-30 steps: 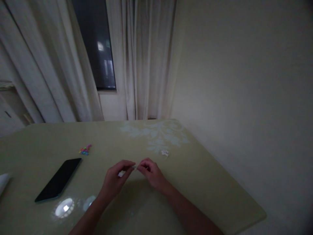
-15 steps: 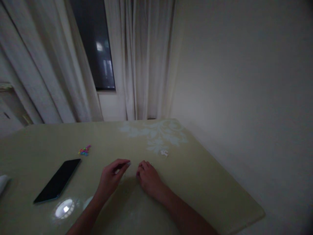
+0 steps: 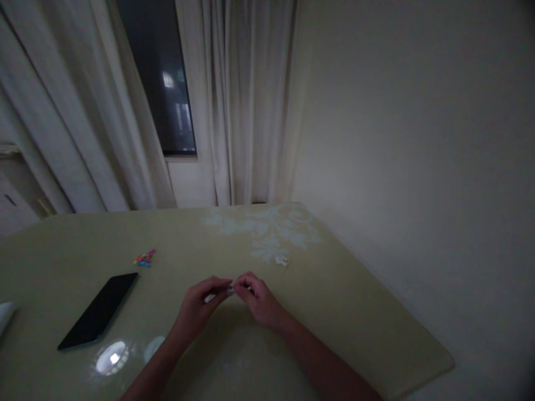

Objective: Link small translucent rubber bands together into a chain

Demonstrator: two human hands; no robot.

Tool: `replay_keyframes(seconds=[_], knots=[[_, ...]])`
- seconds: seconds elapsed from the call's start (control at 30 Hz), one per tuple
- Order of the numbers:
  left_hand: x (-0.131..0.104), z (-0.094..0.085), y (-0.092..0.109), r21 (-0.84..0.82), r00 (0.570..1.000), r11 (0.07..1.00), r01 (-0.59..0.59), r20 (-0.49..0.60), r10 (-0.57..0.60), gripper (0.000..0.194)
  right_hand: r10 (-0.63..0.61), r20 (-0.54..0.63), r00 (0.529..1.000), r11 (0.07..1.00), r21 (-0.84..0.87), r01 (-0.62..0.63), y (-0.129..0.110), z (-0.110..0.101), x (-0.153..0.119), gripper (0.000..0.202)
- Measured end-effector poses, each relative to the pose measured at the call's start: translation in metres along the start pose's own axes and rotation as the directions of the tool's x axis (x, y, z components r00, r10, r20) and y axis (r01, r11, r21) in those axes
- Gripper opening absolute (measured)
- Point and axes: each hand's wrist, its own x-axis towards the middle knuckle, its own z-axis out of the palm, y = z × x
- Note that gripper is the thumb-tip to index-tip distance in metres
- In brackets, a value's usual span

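My left hand (image 3: 200, 309) pinches a small whitish piece (image 3: 230, 290) between thumb and fingertips, above the middle of the table. Close against it on the right, my right hand (image 3: 259, 298) is closed, thumb and forefinger pressed together at the same piece. Whether its fingertips grip the piece or something finer is too small to tell. Beyond my right hand lies a little cluster of white pieces (image 3: 281, 260). A small pile of multicoloured pieces (image 3: 144, 258) rests on the table to the left.
The pale green table (image 3: 355, 317) has a floral pattern near its far edge. A dark tablet or phone (image 3: 100, 311) lies at the left, with a white object (image 3: 5, 314) at the left edge. Curtains (image 3: 238, 111), a window and a wall stand behind.
My left hand has moved right with the whitish piece. My right hand has lifted and turned, and its fingertips now meet those of my left hand.
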Motion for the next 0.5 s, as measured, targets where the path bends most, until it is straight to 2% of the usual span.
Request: replay_keyframes(seconds=[0.13,0.2,0.27,0.33,0.4,0.5], knots=[[0.002,0.0,0.004,0.029,0.997,0.997,-0.072,0.014,0.072,0.009,0.046,-0.026,0.999,0.998,0.037,-0.045,0.0,0.003,0.0,0.023],[0.002,-0.003,0.005,0.055,0.997,0.996,-0.068,-0.031,0.07,0.009,0.074,-0.086,0.994,0.997,-0.003,-0.074,0.002,0.005,-0.001,0.021],[0.002,-0.006,0.005,0.066,0.996,0.997,-0.027,-0.086,0.032,0.011,0.063,-0.093,0.994,0.993,-0.098,-0.072,0.002,0.008,-0.005,0.016],[0.002,-0.008,0.004,0.055,0.991,0.998,0.022,-0.132,-0.015,0.014,0.01,0.017,1.0,0.977,-0.211,-0.006,0.002,0.012,-0.011,0.015],[0.002,-0.01,0.003,0.037,0.986,0.998,0.051,-0.163,-0.044,0.015,-0.044,0.188,0.981,0.938,-0.329,0.105,0.001,0.018,-0.018,0.02],[0.003,-0.01,0.001,0.025,0.982,0.999,0.031,-0.19,-0.026,0.014,-0.062,0.356,0.933,0.801,-0.54,0.259,0.002,0.026,-0.024,0.021]])
